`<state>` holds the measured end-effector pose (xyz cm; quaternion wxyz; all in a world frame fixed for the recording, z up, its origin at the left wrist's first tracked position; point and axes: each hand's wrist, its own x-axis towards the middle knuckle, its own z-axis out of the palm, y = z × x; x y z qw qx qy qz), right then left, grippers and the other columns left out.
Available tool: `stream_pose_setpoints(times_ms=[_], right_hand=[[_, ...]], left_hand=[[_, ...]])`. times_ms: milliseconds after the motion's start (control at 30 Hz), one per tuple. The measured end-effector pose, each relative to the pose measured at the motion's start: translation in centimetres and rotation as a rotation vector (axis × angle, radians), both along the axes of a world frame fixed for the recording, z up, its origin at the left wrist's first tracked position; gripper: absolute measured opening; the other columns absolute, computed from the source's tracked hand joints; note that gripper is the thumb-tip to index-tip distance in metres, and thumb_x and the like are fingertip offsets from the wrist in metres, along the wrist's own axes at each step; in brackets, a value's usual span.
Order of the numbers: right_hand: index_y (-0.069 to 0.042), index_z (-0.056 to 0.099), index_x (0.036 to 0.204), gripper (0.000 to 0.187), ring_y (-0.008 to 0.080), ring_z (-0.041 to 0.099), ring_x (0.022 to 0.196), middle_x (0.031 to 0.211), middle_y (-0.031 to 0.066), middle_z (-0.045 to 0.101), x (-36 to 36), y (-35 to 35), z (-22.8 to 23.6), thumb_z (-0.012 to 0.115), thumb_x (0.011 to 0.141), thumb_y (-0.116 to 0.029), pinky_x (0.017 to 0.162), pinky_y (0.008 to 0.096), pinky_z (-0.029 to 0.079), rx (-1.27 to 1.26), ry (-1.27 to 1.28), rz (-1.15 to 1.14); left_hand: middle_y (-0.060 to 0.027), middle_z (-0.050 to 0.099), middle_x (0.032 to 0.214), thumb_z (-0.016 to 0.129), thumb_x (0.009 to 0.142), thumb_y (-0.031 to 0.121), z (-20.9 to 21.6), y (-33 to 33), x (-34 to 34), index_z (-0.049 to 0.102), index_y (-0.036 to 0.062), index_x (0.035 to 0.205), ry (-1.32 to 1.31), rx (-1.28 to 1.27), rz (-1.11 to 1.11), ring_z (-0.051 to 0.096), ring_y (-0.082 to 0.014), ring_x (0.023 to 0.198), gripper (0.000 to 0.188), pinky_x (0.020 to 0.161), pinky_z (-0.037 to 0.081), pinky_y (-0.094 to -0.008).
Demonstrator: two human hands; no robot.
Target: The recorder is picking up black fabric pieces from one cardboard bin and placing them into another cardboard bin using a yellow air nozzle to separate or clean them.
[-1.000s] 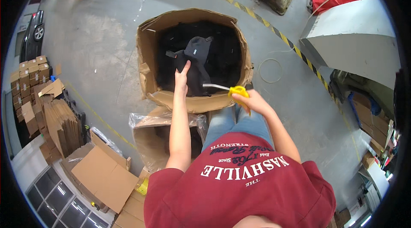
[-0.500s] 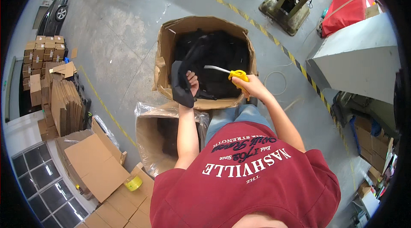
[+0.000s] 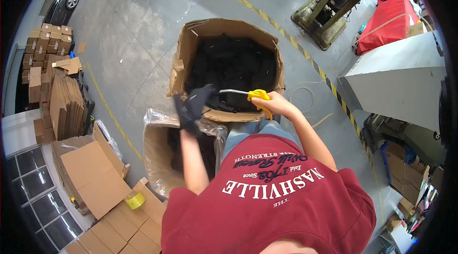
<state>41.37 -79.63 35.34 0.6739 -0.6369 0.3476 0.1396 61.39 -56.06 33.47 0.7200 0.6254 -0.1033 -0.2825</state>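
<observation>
A yellow-handled metal tool (image 3: 256, 94) is gripped in the right hand (image 3: 275, 103), right of centre.
Left of centre, the left hand is covered by a limp black fabric piece (image 3: 193, 107); its grip cannot be told.

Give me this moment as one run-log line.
left grip: hidden by dark fabric | right grip: closed around yellow-handled tool | open carton: dark contents | plastic-lined box: beside carton

1 crumpled black fabric piece (image 3: 193, 107) hangs by the open carton's near-left rim (image 3: 172, 80) — 1 yellow air blow gun (image 3: 259, 95) points its bent nozzle (image 3: 234, 91) leftward, toward it.
</observation>
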Motion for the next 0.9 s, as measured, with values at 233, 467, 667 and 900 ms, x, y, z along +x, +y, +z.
stream_pose_setpoints(times_ms=[233, 467, 667, 900], right_hand=[[-0.006, 0.067, 0.093, 0.046, 0.0089, 0.052, 0.053, 0.067, 0.0034, 0.062, -4.0, -2.2, -3.4, 0.061, 0.082, -0.049, 0.05, 0.0239, 0.042, -0.032, 0.193, -0.198], [-0.005, 0.066, 0.097, 0.04, 0.0049, 0.042, 0.044, 0.062, -0.0012, 0.057, -7.3, 1.9, -10.1, 0.057, 0.087, -0.043, 0.043, 0.0203, 0.034, 0.108, 0.268, -0.501], [-0.002, 0.065, 0.1, 0.035, 0.003, 0.038, 0.044, 0.064, -0.003, 0.054, -10.4, 7.5, -15.5, 0.05, 0.093, -0.033, 0.041, 0.0198, 0.03, 0.21, 0.423, -0.615], [0.0, 0.063, 0.101, 0.027, 0.0035, 0.043, 0.052, 0.067, -0.0045, 0.052, -10.8, 7.5, -17.7, 0.054, 0.091, -0.024, 0.048, 0.0187, 0.032, 0.305, 0.475, -0.811]], left_hand=[[-0.0306, 0.057, 0.109, 0.065, 0.072, 0.058, -7.4, 24.9, 1.2, 0.054, -0.0131, 0.109, -0.332, 1.986, 0.478, 0.057, -0.0377, 0.1, 0.081, 0.093, 0.041, -0.0443], [-0.0085, 0.061, 0.09, 0.065, 0.081, 0.014, -18.5, 1.4, 5.4, 0.056, 0.0039, 0.101, -0.374, 0.726, -0.201, 0.059, -0.0153, 0.081, 0.024, 0.075, 0.048, -0.0284], [-0.0169, 0.028, 0.141, 0.081, 0.058, 0.024, -40.4, -12.9, 8.8, 0.032, 0.0194, 0.136, -0.799, 1.162, -0.823, 0.034, -0.0334, 0.125, 0.092, 0.1, 0.036, -0.0426], [-0.0177, 0.025, 0.141, 0.078, 0.063, 0.041, -48.8, -16.7, 9.9, 0.051, 0.0128, 0.125, -0.845, 1.34, -1.096, 0.034, -0.0405, 0.121, 0.074, 0.103, 0.032, -0.0467]])
